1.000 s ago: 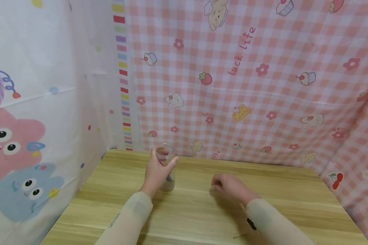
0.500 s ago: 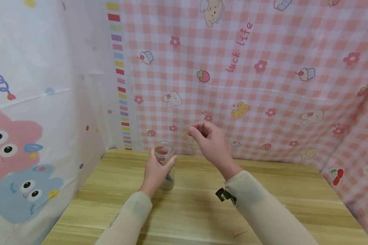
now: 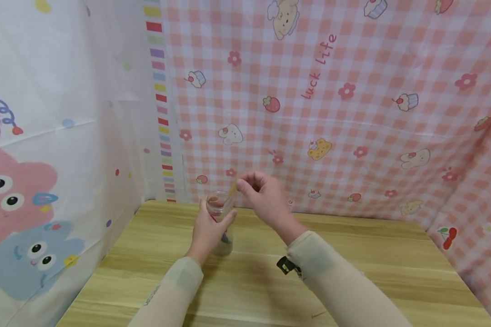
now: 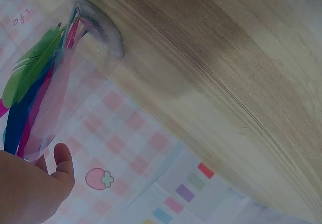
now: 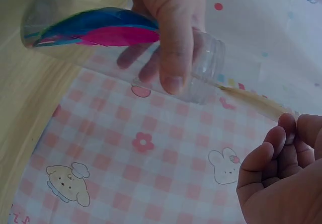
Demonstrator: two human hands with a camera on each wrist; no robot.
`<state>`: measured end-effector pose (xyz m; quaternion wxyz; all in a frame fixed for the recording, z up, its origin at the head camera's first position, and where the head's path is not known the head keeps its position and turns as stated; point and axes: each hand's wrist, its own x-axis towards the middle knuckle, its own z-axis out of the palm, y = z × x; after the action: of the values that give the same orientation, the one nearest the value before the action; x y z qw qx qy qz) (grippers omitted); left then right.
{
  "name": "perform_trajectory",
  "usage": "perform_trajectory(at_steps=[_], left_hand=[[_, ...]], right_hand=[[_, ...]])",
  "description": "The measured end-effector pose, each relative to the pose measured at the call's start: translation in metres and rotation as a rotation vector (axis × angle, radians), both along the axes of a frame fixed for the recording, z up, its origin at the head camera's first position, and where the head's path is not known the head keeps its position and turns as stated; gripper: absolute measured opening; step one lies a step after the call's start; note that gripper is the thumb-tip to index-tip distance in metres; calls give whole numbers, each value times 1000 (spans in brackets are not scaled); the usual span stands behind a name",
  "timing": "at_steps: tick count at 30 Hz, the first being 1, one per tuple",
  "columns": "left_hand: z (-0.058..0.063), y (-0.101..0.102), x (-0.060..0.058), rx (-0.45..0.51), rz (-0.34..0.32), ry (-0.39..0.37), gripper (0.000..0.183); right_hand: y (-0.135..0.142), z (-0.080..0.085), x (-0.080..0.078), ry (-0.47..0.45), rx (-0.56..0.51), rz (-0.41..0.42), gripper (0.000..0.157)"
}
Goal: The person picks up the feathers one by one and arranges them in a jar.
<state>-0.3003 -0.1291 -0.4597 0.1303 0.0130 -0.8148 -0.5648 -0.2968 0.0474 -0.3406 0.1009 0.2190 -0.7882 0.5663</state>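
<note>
My left hand (image 3: 206, 231) grips a clear jar (image 3: 227, 248) around its upper part, with the jar standing on the wooden table. Inside it lean several feathers; the left wrist view shows a green feather (image 4: 31, 70) beside blue and pink ones. At the jar's mouth, my right hand (image 3: 266, 198) pinches a yellowish-brown feather (image 5: 254, 102) between thumb and fingertips. The feather slants down toward the jar, its thin quill end right at the rim in the right wrist view.
A small thin stick-like piece (image 3: 318, 314) lies near the front of the wooden table (image 3: 376, 254). Behind the table hangs a pink checked cloth (image 3: 372, 127), and a white printed cloth (image 3: 73, 172) hangs at the left.
My right hand has risen from the table with the feather and moved left to the jar's mouth. The left hand and the jar have stayed in place.
</note>
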Motion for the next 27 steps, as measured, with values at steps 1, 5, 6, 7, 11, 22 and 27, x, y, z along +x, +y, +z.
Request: perform_trajectory(at_steps=[1,5,6,7,11,22,27], left_hand=[[0,0,0,0,1,0,82],[-1,1,1,3,3,5,80],[-2,1,0,1,2,7,80],[-2,1,0,-2,7,12,80],[-3,2,0,-18,20,19,82],[-6,4,1,-36,3,0,90],[-5,2,-1,-24,20,7,90]], right_hand=[[-1,-1,0,-4,5,1,17],[-1,-7,1,2,64,5,18],[0,-8,2,4,73,11,19],[2,-10,2,5,86,15,20],[22,-26,5,-48,146,60,19],[156,-103,56,-266,833,444,37],[180,-120,81,-58,1045,400,41]])
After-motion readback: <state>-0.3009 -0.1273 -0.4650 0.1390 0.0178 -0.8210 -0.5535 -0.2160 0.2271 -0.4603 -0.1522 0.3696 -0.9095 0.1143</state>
